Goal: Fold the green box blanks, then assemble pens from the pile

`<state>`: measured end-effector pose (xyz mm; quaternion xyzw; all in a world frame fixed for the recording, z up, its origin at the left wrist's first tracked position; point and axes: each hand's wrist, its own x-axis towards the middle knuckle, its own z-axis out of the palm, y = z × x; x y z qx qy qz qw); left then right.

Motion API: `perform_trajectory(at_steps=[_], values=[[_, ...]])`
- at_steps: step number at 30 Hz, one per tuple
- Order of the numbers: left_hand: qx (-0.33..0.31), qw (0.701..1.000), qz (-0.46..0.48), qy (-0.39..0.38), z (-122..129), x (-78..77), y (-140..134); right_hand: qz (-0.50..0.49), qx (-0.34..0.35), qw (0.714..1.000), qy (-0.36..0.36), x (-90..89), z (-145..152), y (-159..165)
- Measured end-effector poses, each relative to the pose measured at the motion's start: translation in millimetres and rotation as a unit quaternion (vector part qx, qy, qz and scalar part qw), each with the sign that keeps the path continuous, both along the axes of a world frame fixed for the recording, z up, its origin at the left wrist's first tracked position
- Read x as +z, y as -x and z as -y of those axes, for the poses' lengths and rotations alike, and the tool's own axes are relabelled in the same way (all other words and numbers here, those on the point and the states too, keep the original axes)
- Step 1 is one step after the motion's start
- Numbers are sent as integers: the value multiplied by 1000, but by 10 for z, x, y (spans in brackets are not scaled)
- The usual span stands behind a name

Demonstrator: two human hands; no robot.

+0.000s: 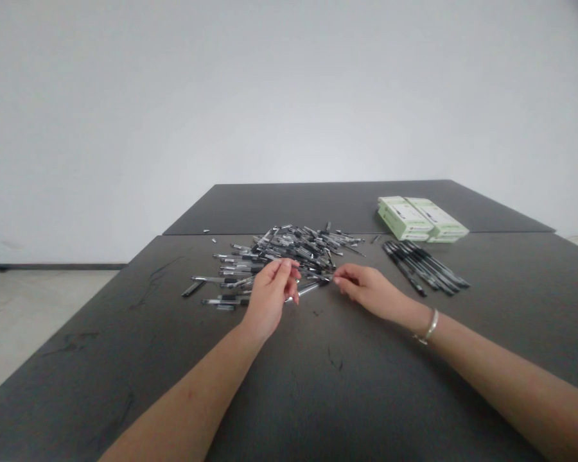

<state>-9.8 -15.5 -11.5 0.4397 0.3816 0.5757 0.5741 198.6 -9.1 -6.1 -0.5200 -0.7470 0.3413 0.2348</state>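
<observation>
Item: your right hand (368, 292). Thumb and fingertips are meeting in a narrow pinch, apparently gripping the end of a slender pen piece (326, 278) that is pointing toward the other hand.

Item: your left hand (270, 289). Its thumb is pressing toward the index finger and the remaining fingers are curling loosely; you are hiding the space within, so whether it is holding anything cannot be told.

Item: loose pens and pen parts (293, 247). These are lying in a tangled heap just beyond both grips, and spreading out left of your left hand. A black cap (192, 289) is lying near the left edge of that spread.

Item: row of pens (424, 266). These are lying side by side, slanting, right of and beyond your right grip, apart from the heap; several are showing, too close-set for a sure count.

Item: green-and-white boxes (404, 221). These are standing in 2 adjoining groups, farther off behind the row; their contents are not showing.

Status, by judgement: the row is appearing to be the finished portion, capped and aligned. The heap is outnumbering it clearly, so most of the work is seemingly remaining, with 1 piece passing through your fingers.
</observation>
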Motion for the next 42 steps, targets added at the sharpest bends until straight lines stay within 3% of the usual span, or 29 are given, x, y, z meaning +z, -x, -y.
perform_trajectory(at_steps=[3, 10, 13, 19, 28, 37, 40, 42], values=[[18, 1000, 0, 2, -6, 16, 8, 150, -34, 981, -117, -12, -123, -56], [20, 1000, 11, 8, 7, 29, -1, 289, -51, 941, -166, -62, -247, -17], [21, 1000, 20, 11, 9, 39, 0, 298, -65, 934, -188, -6, -285, 73], [23, 999, 28, 10, 9, 55, 1, 288, -21, 937, -196, 88, -441, 373], [24, 999, 32, 13, 15, 62, -5, 294, -19, 938, -182, 76, -566, 530], [18, 999, 34, 14, 26, 73, 5, 193, -57, 969, -142, 145, -524, 366], [-6, 999, 25, 20, 44, 83, 6, -3, -34, 999, -28, 178, -368, 267], [-38, 999, 18, 15, 63, 97, 5, -141, 3, 988, 65, 182, -236, 235]])
